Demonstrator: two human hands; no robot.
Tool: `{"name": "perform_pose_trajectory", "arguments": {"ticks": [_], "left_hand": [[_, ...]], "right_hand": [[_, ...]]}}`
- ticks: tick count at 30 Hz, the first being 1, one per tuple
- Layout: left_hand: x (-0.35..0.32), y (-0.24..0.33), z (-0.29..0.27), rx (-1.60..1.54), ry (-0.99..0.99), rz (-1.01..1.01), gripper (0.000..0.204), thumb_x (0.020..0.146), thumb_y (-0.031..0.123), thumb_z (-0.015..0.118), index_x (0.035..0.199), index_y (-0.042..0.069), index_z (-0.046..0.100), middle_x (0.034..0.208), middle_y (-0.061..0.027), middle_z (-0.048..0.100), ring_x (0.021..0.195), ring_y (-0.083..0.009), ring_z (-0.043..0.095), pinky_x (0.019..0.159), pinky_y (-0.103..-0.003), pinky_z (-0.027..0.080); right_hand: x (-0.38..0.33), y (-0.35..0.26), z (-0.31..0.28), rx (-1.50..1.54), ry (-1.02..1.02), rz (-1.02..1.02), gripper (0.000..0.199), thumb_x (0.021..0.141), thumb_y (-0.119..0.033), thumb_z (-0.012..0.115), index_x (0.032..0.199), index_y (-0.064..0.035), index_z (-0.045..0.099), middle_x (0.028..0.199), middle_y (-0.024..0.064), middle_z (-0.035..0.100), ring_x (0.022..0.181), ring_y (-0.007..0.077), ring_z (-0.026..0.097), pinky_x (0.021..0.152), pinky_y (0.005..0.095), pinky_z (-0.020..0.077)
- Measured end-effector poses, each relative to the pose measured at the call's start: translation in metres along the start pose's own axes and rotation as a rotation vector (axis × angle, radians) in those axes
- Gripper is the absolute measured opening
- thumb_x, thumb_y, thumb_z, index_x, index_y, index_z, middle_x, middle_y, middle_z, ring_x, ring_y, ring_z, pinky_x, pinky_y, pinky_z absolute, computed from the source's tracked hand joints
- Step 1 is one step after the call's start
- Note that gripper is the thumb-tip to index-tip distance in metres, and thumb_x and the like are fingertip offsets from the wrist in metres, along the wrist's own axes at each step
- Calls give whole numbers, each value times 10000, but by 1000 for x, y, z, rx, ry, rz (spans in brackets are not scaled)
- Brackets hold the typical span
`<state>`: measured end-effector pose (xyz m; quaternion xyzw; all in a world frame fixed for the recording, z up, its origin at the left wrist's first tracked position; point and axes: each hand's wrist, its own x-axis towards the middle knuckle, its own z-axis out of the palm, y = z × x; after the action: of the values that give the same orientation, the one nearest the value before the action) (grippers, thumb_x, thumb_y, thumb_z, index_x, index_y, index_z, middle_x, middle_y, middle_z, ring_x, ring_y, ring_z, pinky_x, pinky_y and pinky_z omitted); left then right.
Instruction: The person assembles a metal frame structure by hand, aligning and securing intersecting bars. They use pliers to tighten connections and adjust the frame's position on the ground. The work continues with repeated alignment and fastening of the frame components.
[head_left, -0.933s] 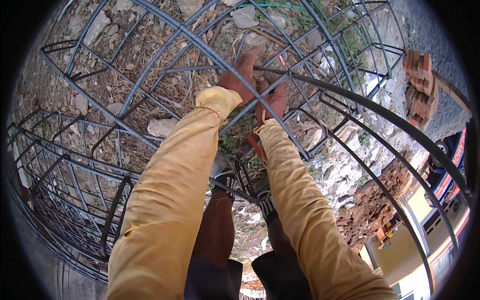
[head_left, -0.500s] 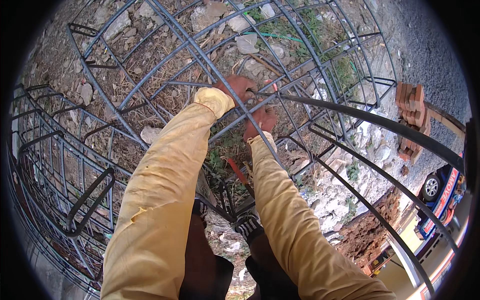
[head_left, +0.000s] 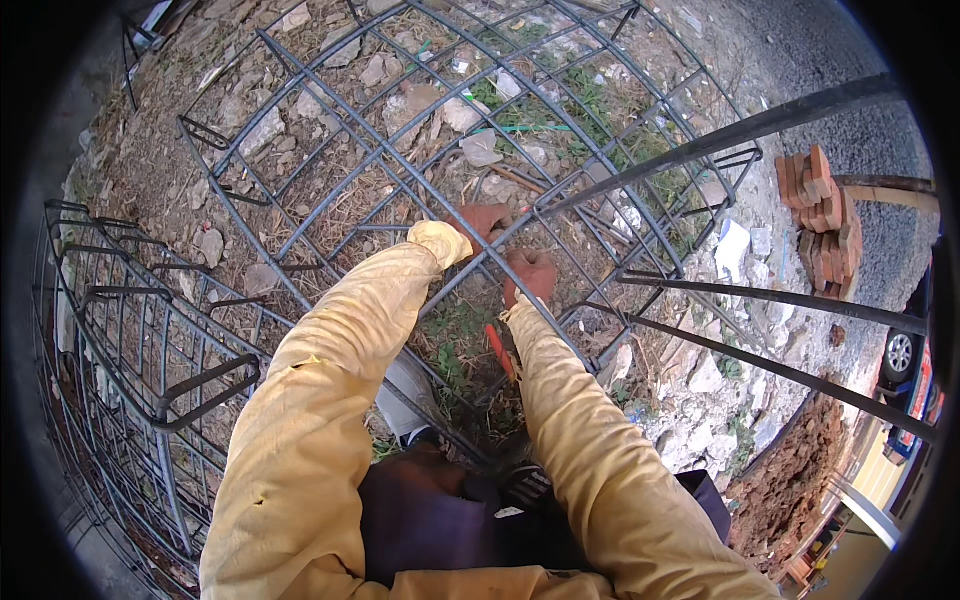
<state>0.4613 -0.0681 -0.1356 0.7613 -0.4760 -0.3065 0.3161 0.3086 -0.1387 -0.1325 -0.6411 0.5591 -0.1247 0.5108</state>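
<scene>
Both my hands are at a crossing of bars in a steel rebar cage [head_left: 362, 143]. My left hand [head_left: 478, 222] is closed beside a diagonal bar, its fingers curled down. Just to its lower right, my right hand [head_left: 530, 274] is closed in a fist, with a bar passing beside it. What either hand grips is too small or hidden to make out. A narrow red-orange piece [head_left: 499, 350] shows beside my right wrist; its kind is unclear. Yellow sleeves cover both forearms.
More rebar cages [head_left: 130, 330] stand at the left. Long dark bars [head_left: 770, 120] reach out to the right. Stacked bricks [head_left: 822, 215] lie near grey gravel [head_left: 850, 120]. Rubble [head_left: 700, 375], a dug earth bank [head_left: 795, 470] and part of a blue vehicle [head_left: 905, 375] are at the right.
My view has shifted and lowered, so my lap shows more. The hands stay at the same crossing; the right has dropped slightly away from the left. The long bars appear swung upward at the right.
</scene>
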Motion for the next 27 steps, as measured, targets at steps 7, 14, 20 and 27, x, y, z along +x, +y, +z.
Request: {"name": "perform_pose_trajectory", "arguments": {"ticks": [7,14,20,27], "left_hand": [[5,-2,6,27,-73,7,237,787,159,659,975,46,567,872,-212,648,810,-435,615,679,-472,475],[2,11,0,-47,-18,54,268,810,228,681,984,53,577,841,-210,650,823,-444,621,713,-500,483],[3,4,-6,-60,-111,-7,364,797,130,652,1156,127,594,1000,-192,669,935,-419,635,809,-464,497],[10,-3,-4,-93,-170,-52,409,783,138,705,1187,139,638,1078,-150,688,954,-320,665,838,-402,501]], "right_hand": [[-24,-29,-18,-272,-68,-268,207,856,-142,605,991,14,630,959,226,655,957,381,618,861,473,481],[-22,-42,-23,-702,5,-602,311,892,-192,571,1177,-71,586,1336,184,510,1298,385,393,1041,507,347],[-12,-55,-19,-667,-214,-245,491,928,-182,500,1407,-99,431,1291,202,581,1241,373,514,1064,499,305],[4,-30,0,250,-32,120,256,960,-203,541,1007,26,644,842,162,680,674,237,613,615,385,475]]}}
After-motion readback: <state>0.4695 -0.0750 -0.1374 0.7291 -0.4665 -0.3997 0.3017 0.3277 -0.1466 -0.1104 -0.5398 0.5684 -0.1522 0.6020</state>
